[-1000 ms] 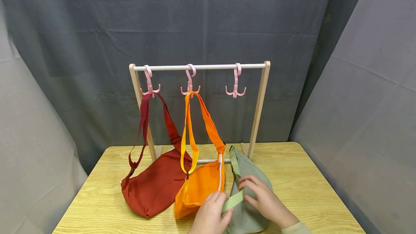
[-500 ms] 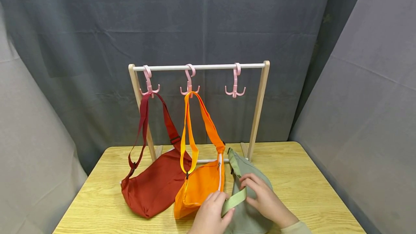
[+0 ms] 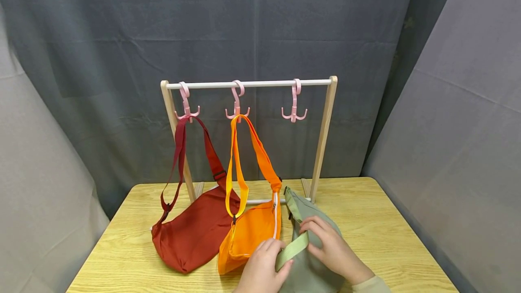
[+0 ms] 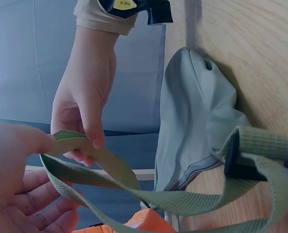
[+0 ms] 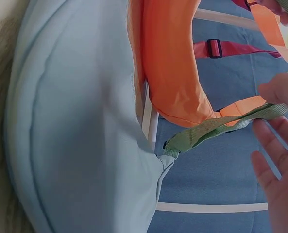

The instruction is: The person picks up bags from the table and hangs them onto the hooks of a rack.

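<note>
A sage-green shoulder bag (image 3: 311, 268) stands on the table at the front right, its body filling much of the right wrist view. Its light green strap (image 3: 294, 250) arches between my two hands. My left hand (image 3: 263, 269) pinches the strap's near end between thumb and fingers. The right hand (image 3: 329, 248) pinches it farther along, in front of the bag. In the left wrist view, slack strap webbing (image 4: 197, 201) loops past a black buckle (image 4: 238, 162). At the bag's corner, the right wrist view shows the strap's sewn end (image 5: 178, 143).
Three pink hooks hang on a white-barred wooden rack (image 3: 260, 84). A dark red bag (image 3: 195, 234) hangs from the left hook, an orange bag (image 3: 252, 227) from the middle one. The right hook (image 3: 294, 107) bears nothing. A wooden table (image 3: 386, 234) lies beneath, grey cloth behind.
The strap between my hands has risen into a fuller arch. The green bag's top corner has shifted slightly left and down, and a black buckle shows below it. Both hands stay nearly in place.
</note>
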Demonstrator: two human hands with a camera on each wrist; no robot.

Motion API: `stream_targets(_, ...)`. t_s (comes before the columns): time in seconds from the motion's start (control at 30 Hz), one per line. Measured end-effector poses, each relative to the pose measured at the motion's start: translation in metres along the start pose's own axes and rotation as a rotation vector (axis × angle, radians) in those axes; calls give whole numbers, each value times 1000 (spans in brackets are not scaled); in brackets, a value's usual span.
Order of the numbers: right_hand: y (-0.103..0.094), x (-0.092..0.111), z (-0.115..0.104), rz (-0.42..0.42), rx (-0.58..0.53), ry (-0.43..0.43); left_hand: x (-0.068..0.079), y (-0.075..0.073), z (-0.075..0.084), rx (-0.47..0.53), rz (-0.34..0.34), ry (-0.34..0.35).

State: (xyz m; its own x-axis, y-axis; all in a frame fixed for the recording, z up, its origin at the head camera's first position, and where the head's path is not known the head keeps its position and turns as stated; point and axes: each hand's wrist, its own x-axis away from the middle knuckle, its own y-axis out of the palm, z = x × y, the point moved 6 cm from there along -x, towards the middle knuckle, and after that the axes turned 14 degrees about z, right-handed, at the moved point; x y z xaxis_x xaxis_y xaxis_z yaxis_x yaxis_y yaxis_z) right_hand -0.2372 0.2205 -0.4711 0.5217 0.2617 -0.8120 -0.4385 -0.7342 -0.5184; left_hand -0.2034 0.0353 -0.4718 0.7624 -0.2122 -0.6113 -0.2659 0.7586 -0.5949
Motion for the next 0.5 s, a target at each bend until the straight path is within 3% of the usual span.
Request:
stream_targets(0.3,-4,-6,2,-12,0,-15,-3,-6,-2,39,-55,-101)
stream_targets(0.5,-7,-11,4,-34,27,-22,-5,-12,-2,76,-55,-136)
